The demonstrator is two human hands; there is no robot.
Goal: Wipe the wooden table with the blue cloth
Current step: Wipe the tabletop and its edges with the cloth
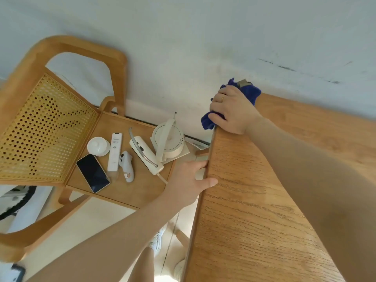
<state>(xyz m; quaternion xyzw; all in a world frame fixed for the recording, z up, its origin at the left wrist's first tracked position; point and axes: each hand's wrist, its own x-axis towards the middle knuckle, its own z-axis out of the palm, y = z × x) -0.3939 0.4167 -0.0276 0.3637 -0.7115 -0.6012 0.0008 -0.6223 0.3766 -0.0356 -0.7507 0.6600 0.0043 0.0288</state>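
Note:
The wooden table fills the right half of the head view, its left edge running from bottom centre up to the far corner. My right hand presses the blue cloth onto that far left corner, next to the wall. The cloth bunches out from under the hand, over the table edge and at the back. My left hand grips the table's left edge, thumb on top and fingers wrapped over the side.
A wooden chair with a cane back stands left of the table. On its seat lie a phone, a white remote, a lidded cup, a controller, a power strip and a white kettle. A pale wall lies behind.

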